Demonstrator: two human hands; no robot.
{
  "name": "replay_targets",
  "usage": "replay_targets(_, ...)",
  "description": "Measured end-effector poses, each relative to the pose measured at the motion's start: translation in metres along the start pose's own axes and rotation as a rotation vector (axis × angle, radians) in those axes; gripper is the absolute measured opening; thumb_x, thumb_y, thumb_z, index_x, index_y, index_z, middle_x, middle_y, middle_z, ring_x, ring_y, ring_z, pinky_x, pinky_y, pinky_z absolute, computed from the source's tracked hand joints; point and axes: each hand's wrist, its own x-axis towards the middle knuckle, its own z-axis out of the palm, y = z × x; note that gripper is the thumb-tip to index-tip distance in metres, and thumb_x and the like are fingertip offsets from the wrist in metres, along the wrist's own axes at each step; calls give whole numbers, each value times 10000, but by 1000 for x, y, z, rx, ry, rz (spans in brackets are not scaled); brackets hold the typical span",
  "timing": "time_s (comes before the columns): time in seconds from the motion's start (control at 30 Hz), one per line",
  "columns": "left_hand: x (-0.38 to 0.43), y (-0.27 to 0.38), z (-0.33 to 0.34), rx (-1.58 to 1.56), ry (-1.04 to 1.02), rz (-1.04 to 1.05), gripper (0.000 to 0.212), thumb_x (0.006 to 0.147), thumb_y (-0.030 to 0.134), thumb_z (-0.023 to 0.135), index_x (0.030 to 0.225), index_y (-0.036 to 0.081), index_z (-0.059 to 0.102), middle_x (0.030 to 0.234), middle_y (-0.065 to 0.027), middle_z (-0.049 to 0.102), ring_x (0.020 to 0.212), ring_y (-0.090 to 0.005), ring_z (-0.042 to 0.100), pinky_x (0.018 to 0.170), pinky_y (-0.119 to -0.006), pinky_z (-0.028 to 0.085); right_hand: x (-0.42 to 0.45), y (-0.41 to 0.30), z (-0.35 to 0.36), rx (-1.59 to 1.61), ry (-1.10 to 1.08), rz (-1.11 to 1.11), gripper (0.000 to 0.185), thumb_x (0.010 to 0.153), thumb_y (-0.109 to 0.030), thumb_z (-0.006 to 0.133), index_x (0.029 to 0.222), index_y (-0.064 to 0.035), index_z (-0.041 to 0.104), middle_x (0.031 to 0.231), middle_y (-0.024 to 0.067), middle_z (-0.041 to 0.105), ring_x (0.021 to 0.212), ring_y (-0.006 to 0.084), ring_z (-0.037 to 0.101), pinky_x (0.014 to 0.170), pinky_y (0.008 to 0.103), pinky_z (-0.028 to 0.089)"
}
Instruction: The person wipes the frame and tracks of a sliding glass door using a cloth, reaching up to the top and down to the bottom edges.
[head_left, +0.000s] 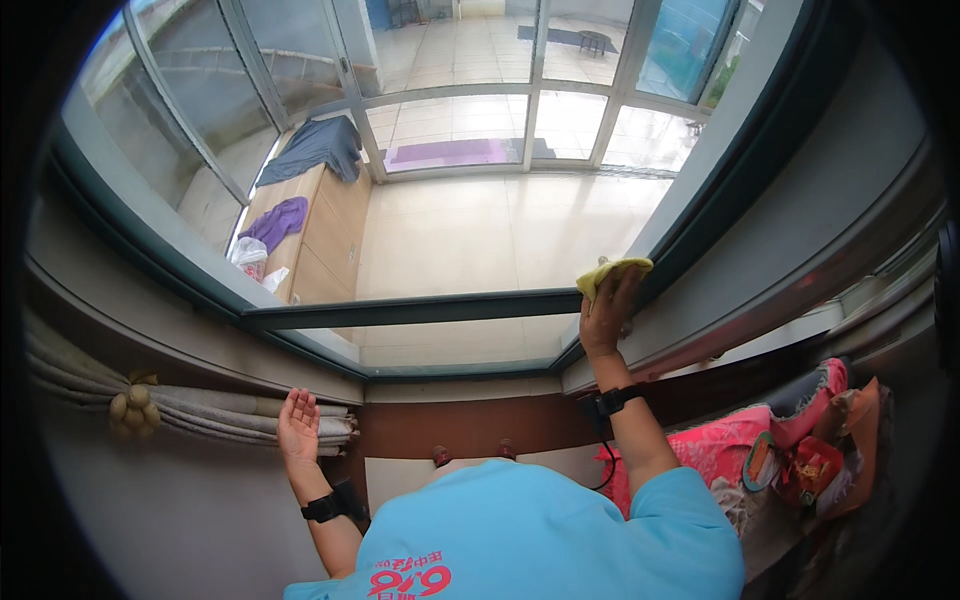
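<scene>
My right hand (606, 319) is raised with a yellow cloth (616, 271) under its fingers, pressed against the glass at the right corner where the dark green window frame (420, 306) meets its side upright. How far the fingers grip the cloth is partly hidden. My left hand (300, 427) is held up, palm showing and empty, beside the gathered grey curtain (225, 409). A black strap is around each wrist. Through the large glass pane (450, 247) a tiled floor is visible.
At the right lie a pink cloth (720, 442) and several bags and packets (814, 469). A curtain tieback (135, 411) with round beads is at the left. Beyond the glass stands a wooden cabinet (330, 232) bearing a grey cloth (315, 150) and a purple cloth (277, 223).
</scene>
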Motion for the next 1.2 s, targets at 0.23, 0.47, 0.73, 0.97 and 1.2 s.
replay_targets(0.23,0,16,26,85,-71,33,313,921,231,475,1179,60,525,1089,-68,602,961,-171,583,840,-294,468,-56,-9,25,82,-116,-51,641,827,-47,553,1397,-86,263,1442,217,150,1308,467,192,1065,528,237)
replay_targets(0.47,20,47,11,146,-98,45,313,922,218,471,1178,46,524,1080,-85,608,943,-171,590,819,-289,475,-50,-60,27,45,-72,-71,522,796,-6,567,1287,-30,390,1300,199,313,1261,436,282,1053,503,288)
replay_targets(0.73,51,83,-35,129,-136,28,319,917,231,477,1179,56,524,1080,-72,605,956,-171,580,849,-295,460,-51,-169,46,21,-137,-134,546,740,-22,636,1253,-31,449,1251,168,358,1217,386,333,1033,445,342)
replay_targets(0.97,74,98,-88,94,-174,-31,322,910,206,478,1184,43,523,1083,-91,606,984,-191,589,852,-297,467,-54,-276,70,17,-237,-296,574,718,-11,630,1268,-50,471,1244,147,359,1209,340,327,960,402,418)
replay_targets(1.2,70,122,-119,55,-158,-15,317,918,198,457,1179,32,524,1078,-101,614,970,-190,600,844,-287,462,-44,-388,109,85,-208,-601,540,731,-63,612,1257,-62,490,1217,135,410,1142,305,385,905,391,424)
